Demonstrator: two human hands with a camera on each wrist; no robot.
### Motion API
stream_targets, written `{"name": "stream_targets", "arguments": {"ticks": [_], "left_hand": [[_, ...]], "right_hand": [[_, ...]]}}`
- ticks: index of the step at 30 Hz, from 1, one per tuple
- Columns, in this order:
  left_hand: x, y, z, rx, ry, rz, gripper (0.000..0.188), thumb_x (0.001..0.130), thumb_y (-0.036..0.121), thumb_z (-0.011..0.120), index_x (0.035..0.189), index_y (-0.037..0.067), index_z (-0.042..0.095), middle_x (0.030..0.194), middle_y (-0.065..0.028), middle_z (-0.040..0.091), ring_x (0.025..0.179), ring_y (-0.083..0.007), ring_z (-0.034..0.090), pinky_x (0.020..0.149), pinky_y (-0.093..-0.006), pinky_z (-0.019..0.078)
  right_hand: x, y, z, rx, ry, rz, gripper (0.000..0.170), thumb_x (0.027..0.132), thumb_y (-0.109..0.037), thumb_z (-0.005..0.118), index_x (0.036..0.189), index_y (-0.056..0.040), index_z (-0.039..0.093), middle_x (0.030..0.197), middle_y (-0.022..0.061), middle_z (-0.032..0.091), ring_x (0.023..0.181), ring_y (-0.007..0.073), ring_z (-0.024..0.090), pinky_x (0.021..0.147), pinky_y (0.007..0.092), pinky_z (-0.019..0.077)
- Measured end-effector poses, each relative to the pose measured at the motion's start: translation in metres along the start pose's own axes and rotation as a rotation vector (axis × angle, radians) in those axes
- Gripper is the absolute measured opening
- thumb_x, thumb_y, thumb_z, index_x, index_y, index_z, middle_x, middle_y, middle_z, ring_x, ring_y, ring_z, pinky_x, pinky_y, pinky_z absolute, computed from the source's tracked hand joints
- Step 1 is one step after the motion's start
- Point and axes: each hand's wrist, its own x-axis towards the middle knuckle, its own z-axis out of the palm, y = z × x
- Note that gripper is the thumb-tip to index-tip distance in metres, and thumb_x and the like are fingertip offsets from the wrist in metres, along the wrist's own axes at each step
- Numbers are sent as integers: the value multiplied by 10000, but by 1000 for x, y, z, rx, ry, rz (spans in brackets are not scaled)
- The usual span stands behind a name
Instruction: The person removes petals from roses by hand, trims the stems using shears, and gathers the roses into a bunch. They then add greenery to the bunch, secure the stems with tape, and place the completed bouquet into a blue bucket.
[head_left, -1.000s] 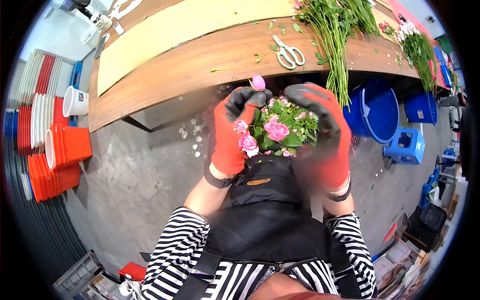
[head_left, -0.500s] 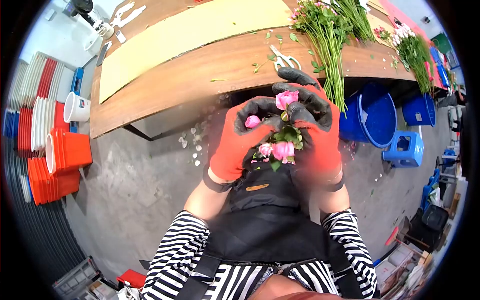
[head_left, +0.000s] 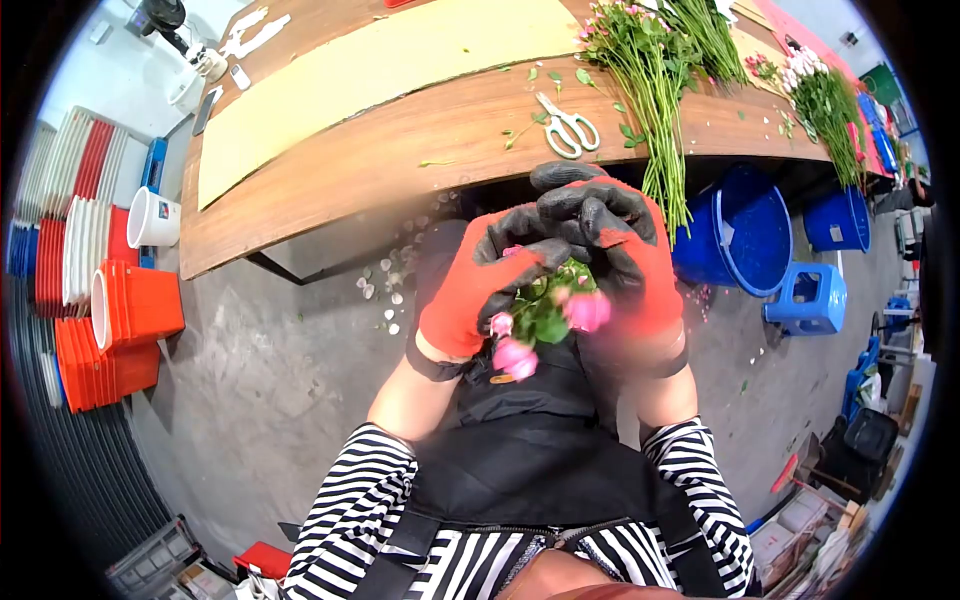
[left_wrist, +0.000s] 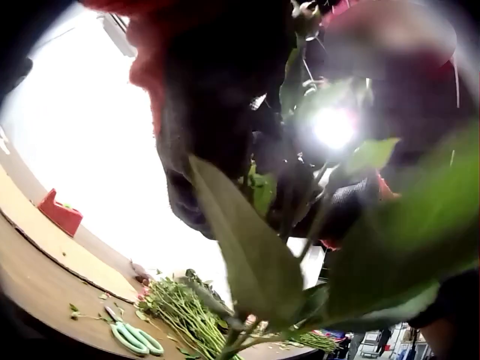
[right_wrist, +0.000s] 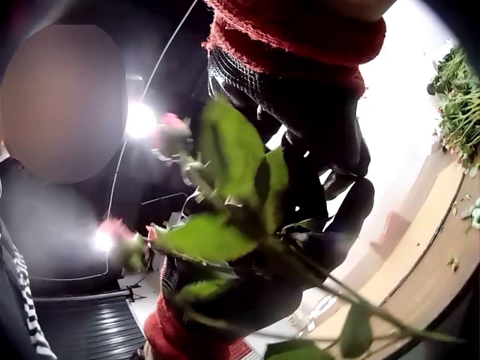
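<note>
Both hands wear red gloves with black palms and meet in front of the black apron in the head view. The left hand (head_left: 490, 275) curls its fingers round leafy rose stems, with pink roses (head_left: 515, 358) hanging below it. Close against it, the right hand (head_left: 625, 255) has bent fingers at the same stems, above another pink bloom (head_left: 588, 311). In the left wrist view a large leaf (left_wrist: 247, 247) covers part of the gloves. Green leaves (right_wrist: 206, 238) and a stem cross before the gloves in the right wrist view. The exact finger contact is partly hidden.
Scissors (head_left: 568, 130) lie on the wooden table (head_left: 400, 140) beyond the hands, with a bundle of long-stemmed flowers (head_left: 665, 150) to their right. Blue buckets (head_left: 745, 230) and a blue stool (head_left: 808, 298) stand at the right; orange crates (head_left: 140, 305) at the left.
The right hand moved away, then came back against the left. The upper pink bloom seen at the fingers half a second ago is no longer visible there; the roses below have shifted and blur.
</note>
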Motion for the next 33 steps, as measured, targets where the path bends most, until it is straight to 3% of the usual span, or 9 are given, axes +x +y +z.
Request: {"name": "stream_targets", "arguments": {"ticks": [4,9,12,15,18,21,23,29,33], "left_hand": [[0,-12,-3,27,15,69,253,930,71,569,1140,-48,646,1002,-68,694,916,-127,629,839,-261,493],[-11,-37,3,-47,350,195,352,1056,220,432,1236,-26,608,993,-64,672,969,-121,592,907,-274,464],[-19,-37,6,-132,436,249,338,1064,209,423,1246,-25,585,1030,-85,667,973,-141,604,911,-287,472],[-20,-32,6,-117,490,248,319,1055,190,444,1248,-25,580,1068,-99,667,978,-160,618,921,-302,475],[-16,-34,11,-92,519,269,314,1046,172,463,1256,-34,574,1085,-109,667,1013,-174,624,946,-311,474],[-13,-29,2,0,416,272,316,1029,154,485,1261,-43,567,1116,-122,666,1062,-194,622,971,-319,467],[-9,-22,-13,-30,385,178,326,1008,134,506,1272,-49,559,1141,-135,664,1100,-211,617,988,-327,461],[-22,-15,-4,558,401,563,525,825,-57,682,1324,17,539,1143,-147,635,1131,-236,594,1001,-375,464],[-11,-6,26,1074,450,741,420,711,25,812,1107,-3,674,1084,-125,623,945,-246,622,860,-342,497]], "right_hand": [[-2,3,-7,-102,40,-5,397,834,-127,600,1184,61,624,1174,120,643,1050,172,618,941,290,476],[-33,30,-28,-154,79,-91,435,783,-97,638,1200,24,604,1223,129,622,1119,176,585,958,314,469],[-59,37,-51,-380,-273,163,662,696,-100,748,1322,-32,542,1350,158,541,1289,261,489,1057,387,396],[-76,55,-41,-859,-513,28,878,649,-140,796,1448,-99,433,1444,160,450,1397,353,361,1148,457,280],[-78,87,-44,-806,-724,-88,783,696,-173,759,1421,-115,469,1306,153,578,1309,363,470,1115,452,333],[-87,80,-53,-17,-219,455,621,800,-164,704,1379,-76,498,1245,111,619,1226,279,546,1036,420,418],[-72,78,-62,305,-59,293,493,896,-135,647,1358,-43,505,1254,90,617,1182,205,571,989,373,460],[-15,133,-106,-85,88,56,438,948,-83,600,1368,-27,490,1287,101,603,1140,175,590,959,327,479],[-6,90,-54,21,18,87,420,944,-32,581,1357,-15,508,1282,87,616,1116,159,602,941,316,493]]}}
